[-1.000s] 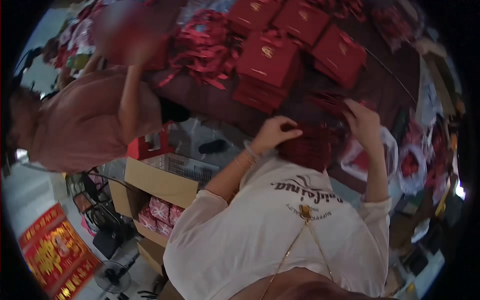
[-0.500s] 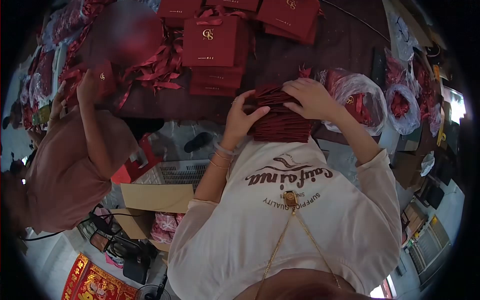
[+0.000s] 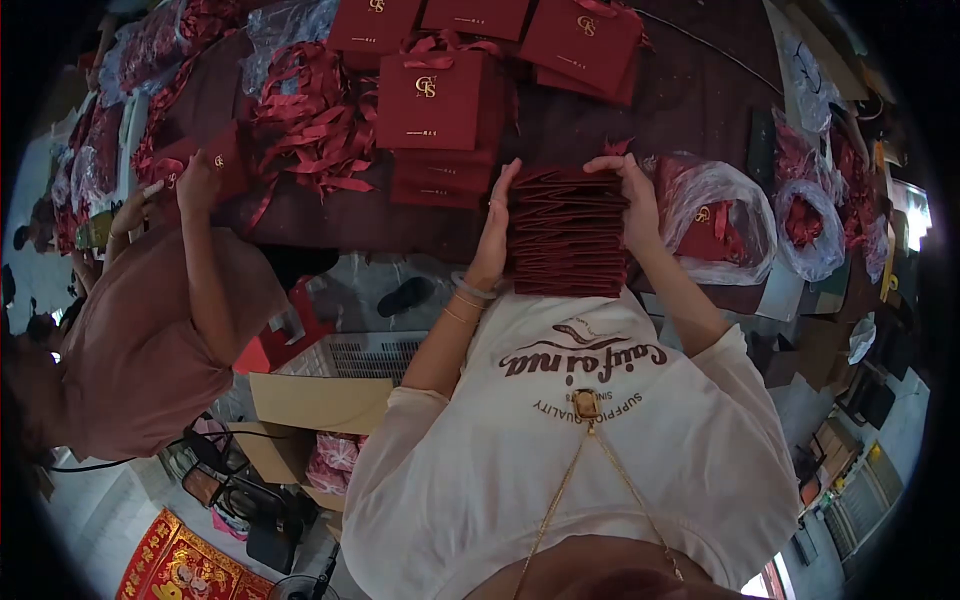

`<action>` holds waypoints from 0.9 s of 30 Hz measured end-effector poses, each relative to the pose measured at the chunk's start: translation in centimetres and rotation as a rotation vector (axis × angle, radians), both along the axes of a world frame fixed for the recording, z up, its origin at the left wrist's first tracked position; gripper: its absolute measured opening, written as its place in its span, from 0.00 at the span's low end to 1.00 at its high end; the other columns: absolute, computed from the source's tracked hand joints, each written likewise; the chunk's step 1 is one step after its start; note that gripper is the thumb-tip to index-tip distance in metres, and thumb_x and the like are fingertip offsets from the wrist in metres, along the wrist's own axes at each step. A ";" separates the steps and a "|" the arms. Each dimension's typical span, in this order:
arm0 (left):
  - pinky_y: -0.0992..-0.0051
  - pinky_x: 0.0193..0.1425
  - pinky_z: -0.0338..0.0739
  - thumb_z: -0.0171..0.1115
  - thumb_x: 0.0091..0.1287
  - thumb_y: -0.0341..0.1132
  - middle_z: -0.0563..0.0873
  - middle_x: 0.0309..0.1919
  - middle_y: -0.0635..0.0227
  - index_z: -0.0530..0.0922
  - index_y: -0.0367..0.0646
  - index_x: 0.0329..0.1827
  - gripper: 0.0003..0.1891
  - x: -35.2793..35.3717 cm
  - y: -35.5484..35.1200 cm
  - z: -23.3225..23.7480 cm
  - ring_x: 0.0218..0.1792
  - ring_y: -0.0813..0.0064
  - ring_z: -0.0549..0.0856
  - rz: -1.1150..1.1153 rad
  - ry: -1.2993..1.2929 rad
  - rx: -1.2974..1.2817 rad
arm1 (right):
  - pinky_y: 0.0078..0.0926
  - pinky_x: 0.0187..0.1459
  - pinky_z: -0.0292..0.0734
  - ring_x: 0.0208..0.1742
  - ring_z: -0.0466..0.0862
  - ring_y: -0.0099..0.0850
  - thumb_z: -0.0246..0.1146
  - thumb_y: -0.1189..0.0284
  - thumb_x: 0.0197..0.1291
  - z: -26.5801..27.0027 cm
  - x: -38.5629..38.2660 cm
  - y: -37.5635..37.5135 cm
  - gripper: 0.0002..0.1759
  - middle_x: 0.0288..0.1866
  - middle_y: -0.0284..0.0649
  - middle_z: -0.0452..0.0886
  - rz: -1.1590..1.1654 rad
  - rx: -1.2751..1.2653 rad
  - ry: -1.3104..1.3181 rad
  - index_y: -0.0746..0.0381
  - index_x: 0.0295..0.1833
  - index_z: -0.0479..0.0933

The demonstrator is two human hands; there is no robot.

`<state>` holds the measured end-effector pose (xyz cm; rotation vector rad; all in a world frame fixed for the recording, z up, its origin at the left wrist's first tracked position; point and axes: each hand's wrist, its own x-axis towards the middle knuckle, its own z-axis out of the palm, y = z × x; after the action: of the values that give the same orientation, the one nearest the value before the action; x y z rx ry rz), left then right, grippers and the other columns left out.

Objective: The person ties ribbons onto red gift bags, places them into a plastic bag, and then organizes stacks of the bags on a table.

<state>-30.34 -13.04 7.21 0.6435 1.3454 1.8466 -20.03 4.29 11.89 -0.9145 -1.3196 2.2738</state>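
Note:
A tight stack of dark red flat gift bags point(image 3: 568, 240) stands on edge in front of my shirt, at the table's near side. My left hand point(image 3: 492, 232) lies along its left side, fingers straight and pointing away from me. Against the right side is my right hand point(image 3: 642, 205), with its fingers bent at the far right corner. The stack is held between both hands. Just beyond it, to the left, is a pile of finished-looking red gift bags point(image 3: 428, 112) with gold lettering and ribbon handles.
Loose red ribbons point(image 3: 318, 125) lie left of the bag pile. More red bags point(image 3: 580, 45) are at the back. A clear plastic bag point(image 3: 715, 215) with red bags stands on the right. At left, a co-worker point(image 3: 165, 330) holds a red gift bag point(image 3: 225, 160). An open carton point(image 3: 320, 402) sits below.
My hands have moved from the top of the stack to its two sides, and the stack's edges look more even. The co-worker's hands have shifted slightly with the red bag.

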 end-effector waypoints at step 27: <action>0.69 0.71 0.55 0.34 0.72 0.55 0.54 0.71 0.64 0.38 0.53 0.75 0.33 0.6 0.3 0.6 0.68 0.71 0.60 -0.068 -0.417 0.098 | 0.28 0.68 0.50 0.66 0.61 0.30 0.36 0.54 0.71 -4.5 3.7 -2.1 0.28 0.65 0.38 0.63 0.087 0.217 0.145 0.63 0.64 0.61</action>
<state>-29.73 -12.70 7.84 0.3219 0.9540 1.8720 -16.29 2.18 7.38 -0.6189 -1.5295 2.1600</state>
